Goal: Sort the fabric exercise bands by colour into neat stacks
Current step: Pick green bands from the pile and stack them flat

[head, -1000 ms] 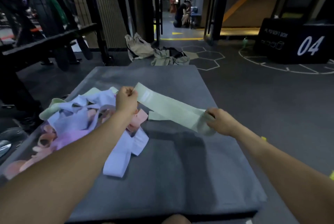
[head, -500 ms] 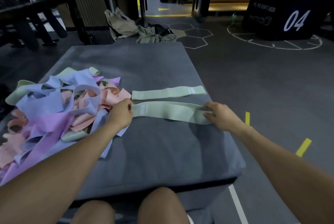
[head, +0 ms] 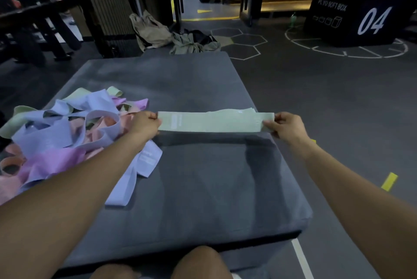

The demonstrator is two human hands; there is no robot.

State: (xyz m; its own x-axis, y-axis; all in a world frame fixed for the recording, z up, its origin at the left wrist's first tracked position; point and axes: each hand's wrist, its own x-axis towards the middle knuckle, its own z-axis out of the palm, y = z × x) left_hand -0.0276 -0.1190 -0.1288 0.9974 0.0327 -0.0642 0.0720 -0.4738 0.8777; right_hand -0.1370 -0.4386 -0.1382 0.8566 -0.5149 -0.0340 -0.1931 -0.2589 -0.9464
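My left hand [head: 146,123] and right hand [head: 284,126] pinch a green band's [head: 209,122] ends above another green band [head: 239,111]; uneven lowering could misalign them.

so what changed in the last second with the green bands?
The held green band, lifted and slanted a second ago, was laid flat beside the first green band, then carried onto it, so only that band's far edge shows. Left hand and right hand kept their grip on its two ends throughout. The mixed pile on the grey mat stayed as it was.
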